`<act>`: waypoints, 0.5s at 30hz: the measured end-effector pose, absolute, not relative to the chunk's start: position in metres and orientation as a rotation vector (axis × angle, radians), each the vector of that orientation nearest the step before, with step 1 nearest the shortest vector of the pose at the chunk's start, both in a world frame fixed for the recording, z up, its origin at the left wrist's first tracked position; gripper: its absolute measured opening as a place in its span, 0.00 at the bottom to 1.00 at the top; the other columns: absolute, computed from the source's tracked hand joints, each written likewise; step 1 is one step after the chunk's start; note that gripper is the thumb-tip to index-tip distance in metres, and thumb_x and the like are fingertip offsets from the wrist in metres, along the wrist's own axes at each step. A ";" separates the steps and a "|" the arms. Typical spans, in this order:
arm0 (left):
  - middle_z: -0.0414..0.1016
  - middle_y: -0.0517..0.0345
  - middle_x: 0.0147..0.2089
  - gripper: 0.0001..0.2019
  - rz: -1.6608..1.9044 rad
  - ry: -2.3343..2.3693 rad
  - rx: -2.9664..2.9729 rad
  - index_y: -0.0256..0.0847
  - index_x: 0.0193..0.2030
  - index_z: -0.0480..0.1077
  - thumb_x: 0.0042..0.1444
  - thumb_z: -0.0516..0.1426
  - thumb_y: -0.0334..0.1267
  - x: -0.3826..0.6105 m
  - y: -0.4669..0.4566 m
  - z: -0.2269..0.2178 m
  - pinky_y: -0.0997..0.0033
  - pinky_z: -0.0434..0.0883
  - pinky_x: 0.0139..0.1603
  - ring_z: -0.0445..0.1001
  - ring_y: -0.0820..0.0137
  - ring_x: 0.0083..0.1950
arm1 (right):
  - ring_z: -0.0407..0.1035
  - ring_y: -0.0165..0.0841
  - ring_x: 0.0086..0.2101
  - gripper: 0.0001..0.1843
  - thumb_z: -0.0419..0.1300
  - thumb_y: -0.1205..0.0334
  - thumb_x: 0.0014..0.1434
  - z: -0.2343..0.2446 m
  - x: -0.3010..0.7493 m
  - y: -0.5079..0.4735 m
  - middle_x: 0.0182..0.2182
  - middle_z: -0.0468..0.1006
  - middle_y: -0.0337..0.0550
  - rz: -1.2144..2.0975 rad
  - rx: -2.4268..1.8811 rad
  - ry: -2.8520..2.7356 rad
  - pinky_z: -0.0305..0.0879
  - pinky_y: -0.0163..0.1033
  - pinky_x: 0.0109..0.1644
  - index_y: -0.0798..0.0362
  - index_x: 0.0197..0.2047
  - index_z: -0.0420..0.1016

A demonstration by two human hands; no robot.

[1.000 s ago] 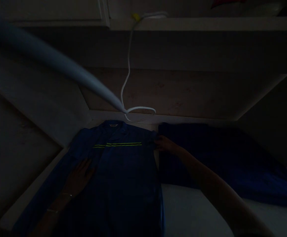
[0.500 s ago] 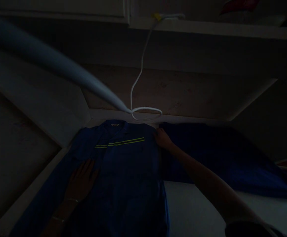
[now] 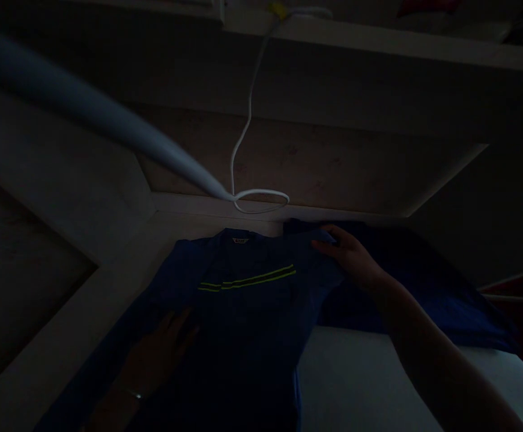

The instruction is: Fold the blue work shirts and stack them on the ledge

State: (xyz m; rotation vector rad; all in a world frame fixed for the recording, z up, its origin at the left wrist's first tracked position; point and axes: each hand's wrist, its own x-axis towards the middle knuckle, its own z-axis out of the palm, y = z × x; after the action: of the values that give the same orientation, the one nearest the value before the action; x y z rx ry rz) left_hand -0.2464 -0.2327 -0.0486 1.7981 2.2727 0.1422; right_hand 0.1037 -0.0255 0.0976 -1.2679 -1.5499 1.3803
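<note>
A blue work jacket [image 3: 252, 324] with two yellow-green stripes across the chest is spread out, its collar toward the back wall. My right hand [image 3: 349, 255] pinches the jacket at its right shoulder, thumb below and fingers above. My left hand [image 3: 160, 345] lies on the jacket's left side with its fingers stretched out. To the right, partly behind my right arm, lies a darker blue garment [image 3: 423, 288]; its kind is hard to make out in the dim light.
A white cable [image 3: 250, 114] with a loop hangs from the shelf [image 3: 355, 42] above. A pale, blurred pole-like shape [image 3: 108, 120] crosses the upper left. The white surface [image 3: 355, 366] under the garments meets a patterned wall [image 3: 306, 156] at the back.
My right hand has moved right, pulling the jacket's shoulder over the edge of the darker garment. The jacket has shifted right, and my left hand has slid slightly right and nearer to me.
</note>
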 end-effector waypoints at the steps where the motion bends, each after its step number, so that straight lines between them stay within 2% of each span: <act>1: 0.69 0.49 0.62 0.29 0.151 2.287 1.784 0.47 0.65 0.60 0.62 0.41 0.56 -0.247 -0.230 -0.045 0.58 0.74 0.47 0.75 0.59 0.53 | 0.73 0.33 0.30 0.26 0.68 0.46 0.47 0.102 0.111 -0.035 0.35 0.76 0.37 1.442 -1.289 -1.581 0.71 0.37 0.32 0.47 0.46 0.69; 4: 0.68 0.44 0.62 0.34 0.232 2.404 1.846 0.40 0.64 0.60 0.60 0.42 0.60 -0.252 -0.209 -0.039 0.54 0.70 0.53 0.71 0.55 0.57 | 0.75 0.38 0.40 0.30 0.64 0.43 0.52 0.096 0.130 -0.051 0.43 0.78 0.41 1.669 -1.355 -1.728 0.73 0.40 0.40 0.44 0.56 0.67; 6: 0.64 0.38 0.63 0.38 0.242 2.473 1.915 0.34 0.64 0.59 0.57 0.43 0.63 -0.255 -0.190 -0.041 0.50 0.66 0.58 0.65 0.51 0.61 | 0.73 0.40 0.47 0.32 0.60 0.40 0.56 0.077 0.138 -0.052 0.50 0.76 0.44 1.691 -1.442 -1.806 0.72 0.43 0.47 0.43 0.60 0.64; 8: 0.63 0.37 0.64 0.40 0.193 2.496 1.974 0.33 0.64 0.59 0.56 0.44 0.64 -0.255 -0.173 -0.047 0.44 0.64 0.58 0.63 0.46 0.62 | 0.72 0.42 0.48 0.37 0.58 0.37 0.55 0.050 0.142 -0.049 0.52 0.75 0.48 1.529 -1.590 -1.914 0.70 0.45 0.49 0.46 0.63 0.62; 10: 0.65 0.41 0.63 0.34 0.144 2.477 1.994 0.37 0.61 0.63 0.59 0.43 0.59 -0.254 -0.161 -0.054 0.41 0.64 0.56 0.64 0.46 0.61 | 0.72 0.44 0.47 0.39 0.59 0.37 0.54 0.022 0.143 -0.048 0.51 0.76 0.52 1.288 -1.688 -2.126 0.69 0.46 0.49 0.51 0.62 0.63; 12: 0.70 0.46 0.59 0.26 0.151 2.451 1.994 0.40 0.55 0.69 0.62 0.41 0.52 -0.258 -0.153 -0.057 0.47 0.66 0.55 0.68 0.52 0.58 | 0.72 0.45 0.46 0.36 0.59 0.38 0.54 0.001 0.142 -0.050 0.49 0.77 0.55 1.056 -1.681 -2.377 0.68 0.45 0.48 0.55 0.58 0.68; 15: 0.77 0.51 0.47 0.23 0.198 2.484 1.894 0.42 0.48 0.72 0.63 0.40 0.47 -0.282 -0.143 -0.049 0.62 0.70 0.46 0.75 0.61 0.45 | 0.74 0.42 0.39 0.24 0.54 0.42 0.59 -0.010 0.143 -0.059 0.40 0.80 0.53 0.836 -1.614 -2.606 0.66 0.41 0.42 0.54 0.43 0.76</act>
State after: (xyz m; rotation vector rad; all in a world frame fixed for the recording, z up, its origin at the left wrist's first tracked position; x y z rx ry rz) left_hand -0.2817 -0.1433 -0.0492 1.8944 2.4844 0.1982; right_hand 0.1431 -0.0590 -0.0097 -1.6142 -2.6061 0.8363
